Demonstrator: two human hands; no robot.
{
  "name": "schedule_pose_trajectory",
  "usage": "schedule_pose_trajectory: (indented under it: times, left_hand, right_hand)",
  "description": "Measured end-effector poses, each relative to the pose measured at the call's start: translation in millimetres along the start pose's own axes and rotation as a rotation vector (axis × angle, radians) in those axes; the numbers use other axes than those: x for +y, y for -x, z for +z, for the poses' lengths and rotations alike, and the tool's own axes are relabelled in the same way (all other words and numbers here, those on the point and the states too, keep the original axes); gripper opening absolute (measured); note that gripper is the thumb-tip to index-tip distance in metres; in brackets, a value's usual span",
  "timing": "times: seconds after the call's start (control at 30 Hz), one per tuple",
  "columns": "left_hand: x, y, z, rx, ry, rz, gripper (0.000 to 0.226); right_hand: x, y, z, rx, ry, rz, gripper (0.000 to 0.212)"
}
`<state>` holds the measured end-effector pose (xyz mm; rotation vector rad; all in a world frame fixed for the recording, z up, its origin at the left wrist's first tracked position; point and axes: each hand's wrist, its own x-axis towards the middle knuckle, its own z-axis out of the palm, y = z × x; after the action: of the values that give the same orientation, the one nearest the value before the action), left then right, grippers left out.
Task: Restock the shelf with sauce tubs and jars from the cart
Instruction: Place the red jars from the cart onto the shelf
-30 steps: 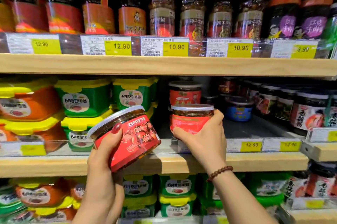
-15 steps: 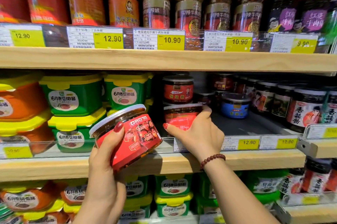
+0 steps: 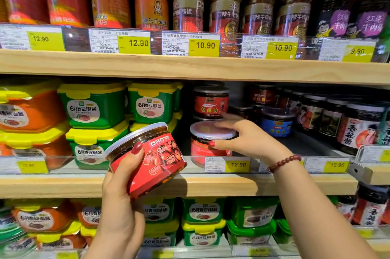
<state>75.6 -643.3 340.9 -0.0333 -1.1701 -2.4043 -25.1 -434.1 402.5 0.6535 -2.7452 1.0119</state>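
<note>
The short round jar with a red label and a clear lid stands upright at the front of the middle wooden shelf, just behind the clear plastic price rail; my right hand holds it, with my thumb on its side and my fingers curled over the lid; this hand looks a bit blurry.

My left hand grips a second short round jar with a red label and a white lid; this one is tilted, up in the air in front of the shelf edge; it is not on the shelf yet.

Just behind the first jar there is another red jar, sitting up high on one more like it; to the left are green tubs with yellow lids, stacked two high; to the right is a small jar with a blue label, then a row of dark jars; I cannot see the cart.

I think I am on the step of setting the first jar in its place; it looks like it is down, so next I should let go and pull my right hand out gently, so I do not knock it.

Then the tilted jar needs its turn; I must make it stand straight, lift it over the rail, and set it on the bare bit of shelf beside the first jar, or on top of it; I should keep the label facing out.
</note>
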Motion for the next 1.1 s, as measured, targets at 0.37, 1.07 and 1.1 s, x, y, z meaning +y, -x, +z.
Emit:
schedule_pose_trajectory:
  times: [0.37,1.07,1.1]
  left_hand:
    - [-1,3,3,-0.01,-0.018,-0.023,0.075]
    - [-3,-18,49,-0.171,-0.058,-0.068,0.066]
    - [-4,-18,51,-0.184,-0.056,-0.075,0.059]
  right_hand:
    - [5,-4,22,0.364,0.33,0.036,0.063]
    - [8,22,20,0.587,-0.111,-0.153,0.027]
    - [0,29,17,0.547,-0.275,-0.176,0.025]
